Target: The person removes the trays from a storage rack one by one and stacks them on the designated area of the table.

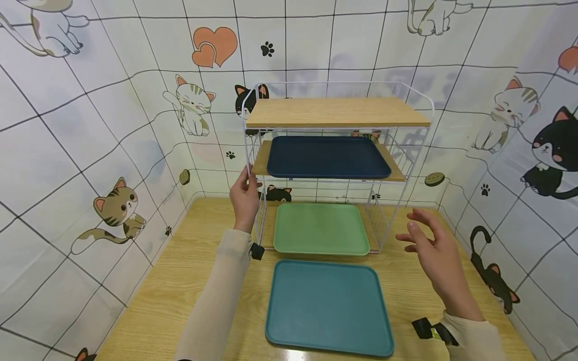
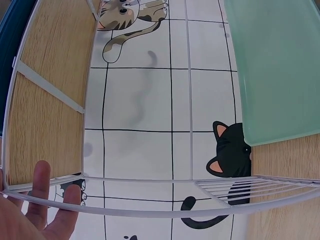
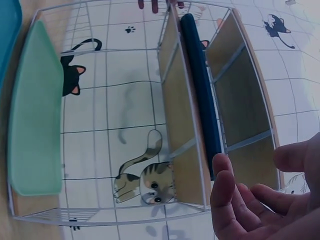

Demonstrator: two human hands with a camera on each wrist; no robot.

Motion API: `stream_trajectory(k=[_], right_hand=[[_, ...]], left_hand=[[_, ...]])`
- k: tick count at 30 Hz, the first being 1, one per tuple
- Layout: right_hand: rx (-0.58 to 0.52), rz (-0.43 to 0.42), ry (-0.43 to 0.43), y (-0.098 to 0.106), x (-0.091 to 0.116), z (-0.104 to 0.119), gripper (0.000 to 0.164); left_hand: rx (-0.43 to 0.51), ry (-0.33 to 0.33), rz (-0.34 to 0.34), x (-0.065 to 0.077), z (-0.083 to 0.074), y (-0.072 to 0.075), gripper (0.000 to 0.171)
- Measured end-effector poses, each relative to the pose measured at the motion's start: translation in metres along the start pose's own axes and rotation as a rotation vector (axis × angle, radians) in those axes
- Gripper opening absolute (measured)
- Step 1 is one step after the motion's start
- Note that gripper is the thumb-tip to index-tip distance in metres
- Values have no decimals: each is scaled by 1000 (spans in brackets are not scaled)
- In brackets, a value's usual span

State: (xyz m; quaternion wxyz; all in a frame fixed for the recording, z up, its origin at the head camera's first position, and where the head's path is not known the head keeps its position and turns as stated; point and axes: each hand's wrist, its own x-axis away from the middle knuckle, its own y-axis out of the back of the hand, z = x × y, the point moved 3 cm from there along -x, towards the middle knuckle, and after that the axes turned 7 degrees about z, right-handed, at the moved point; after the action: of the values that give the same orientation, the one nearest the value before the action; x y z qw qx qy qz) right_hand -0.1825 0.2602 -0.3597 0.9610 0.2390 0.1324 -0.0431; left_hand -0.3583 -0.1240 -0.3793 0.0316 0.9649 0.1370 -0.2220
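Observation:
A white wire rack (image 1: pixel 403 193) with three wooden shelves stands on the table. My left hand (image 1: pixel 245 195) grips the rack's left side by the middle shelf, and in the left wrist view its fingers (image 2: pixel 42 185) reach past the wire frame. A dark blue tray (image 1: pixel 328 157) lies on the middle shelf. On the bottom shelf is a light green tray (image 1: pixel 321 229). A teal tray (image 1: pixel 329 308) lies on the table in front of the rack. To the right of the rack my right hand (image 1: pixel 437 255) hovers, fingers loosely bent, holding nothing.
The wooden top shelf (image 1: pixel 337 111) carries nothing. Wood-grain table (image 1: pixel 194 250) extends on both sides of the rack. A white wall covering (image 1: pixel 311 45) with black grid lines and cartoon cats encloses the back and sides.

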Motion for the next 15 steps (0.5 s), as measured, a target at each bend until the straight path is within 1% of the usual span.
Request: stream_trajectory(k=[6,15], right_hand=[[5,13,9,7,-18,14,57],[5,30,-23,16,-43,31,57]], left_hand=[[2,1,10,1,0,0,41],[-7,-3,20,1,0,1,42]])
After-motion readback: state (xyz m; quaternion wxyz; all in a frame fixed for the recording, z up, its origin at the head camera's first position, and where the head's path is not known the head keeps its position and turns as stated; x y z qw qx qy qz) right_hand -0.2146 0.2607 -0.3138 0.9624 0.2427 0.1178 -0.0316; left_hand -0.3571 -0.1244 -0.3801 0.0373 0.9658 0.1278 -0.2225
